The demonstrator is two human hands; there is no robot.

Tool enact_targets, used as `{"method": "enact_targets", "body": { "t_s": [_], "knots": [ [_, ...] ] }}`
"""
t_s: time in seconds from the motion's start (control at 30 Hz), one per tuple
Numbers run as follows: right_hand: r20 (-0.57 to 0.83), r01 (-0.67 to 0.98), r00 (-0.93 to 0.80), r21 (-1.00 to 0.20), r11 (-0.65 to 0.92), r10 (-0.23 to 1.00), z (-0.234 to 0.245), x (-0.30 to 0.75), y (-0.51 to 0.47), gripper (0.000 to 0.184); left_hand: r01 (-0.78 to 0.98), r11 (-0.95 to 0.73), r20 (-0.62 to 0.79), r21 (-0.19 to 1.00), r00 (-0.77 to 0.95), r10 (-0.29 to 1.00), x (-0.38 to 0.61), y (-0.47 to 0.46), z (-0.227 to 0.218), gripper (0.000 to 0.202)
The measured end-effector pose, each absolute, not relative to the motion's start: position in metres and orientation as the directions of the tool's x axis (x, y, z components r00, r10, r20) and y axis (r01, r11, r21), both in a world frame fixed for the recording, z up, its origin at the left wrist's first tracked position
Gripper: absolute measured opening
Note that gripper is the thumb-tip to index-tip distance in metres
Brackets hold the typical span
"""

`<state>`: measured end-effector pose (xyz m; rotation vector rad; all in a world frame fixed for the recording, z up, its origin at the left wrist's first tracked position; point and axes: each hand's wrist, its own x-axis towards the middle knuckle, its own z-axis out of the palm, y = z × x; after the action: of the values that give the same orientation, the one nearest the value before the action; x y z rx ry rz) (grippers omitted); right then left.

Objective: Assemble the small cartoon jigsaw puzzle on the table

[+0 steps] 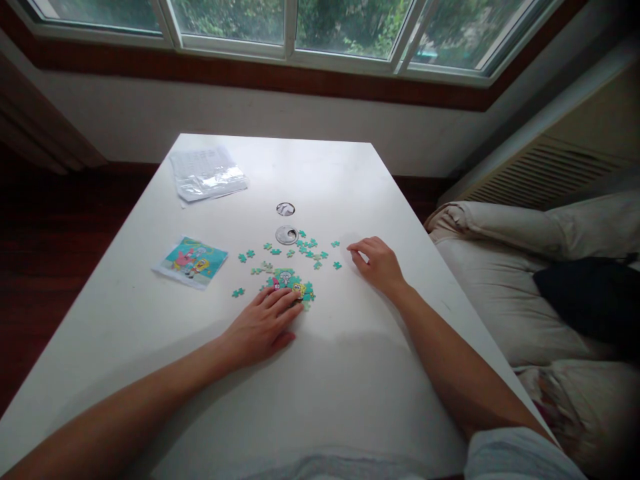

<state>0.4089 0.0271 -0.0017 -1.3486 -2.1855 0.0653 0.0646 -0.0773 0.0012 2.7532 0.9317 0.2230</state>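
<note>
A partly joined cartoon jigsaw (290, 283) lies in the middle of the white table (350, 373). My left hand (263, 327) lies flat with fingers stretched out, its fingertips resting on the near edge of the joined piece. Several loose teal pieces (307, 250) are scattered just beyond it. My right hand (377, 263) rests on the table to the right, fingers loosely curled, fingertips close to a loose piece (337, 265); nothing shows in it.
A printed picture card (193, 260) lies left of the pieces. A clear plastic bag over paper (207, 175) sits at the far left. Two round metal lids (287, 233) lie behind the pieces. A cushioned sofa (525, 293) borders the table's right edge.
</note>
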Motion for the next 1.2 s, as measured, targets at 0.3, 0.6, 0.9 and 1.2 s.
{"method": "enact_targets", "body": {
  "t_s": [0.3,0.6,0.9,1.2],
  "knots": [
    [0.348,0.806,-0.39,-0.319,0.499,0.852,-0.014,0.409,0.028,0.016,0.577,-0.772,0.081,0.266,0.785,0.614,0.064,-0.077,0.0,0.053],
    [0.39,0.766,-0.327,-0.425,0.483,0.861,-0.026,0.409,0.034,0.017,0.7,-0.694,0.157,0.17,0.676,0.72,0.047,-0.058,0.019,0.033],
    [0.395,0.727,-0.303,-0.492,0.478,0.867,-0.03,0.412,0.037,0.015,0.901,-0.402,-0.021,-0.166,0.404,0.914,0.015,-0.049,0.049,0.023],
    [0.396,0.728,-0.288,-0.501,0.468,0.872,-0.029,0.411,0.036,0.015,0.915,-0.38,-0.16,-0.136,0.358,0.92,0.018,-0.048,0.045,0.018]
  ]
}}
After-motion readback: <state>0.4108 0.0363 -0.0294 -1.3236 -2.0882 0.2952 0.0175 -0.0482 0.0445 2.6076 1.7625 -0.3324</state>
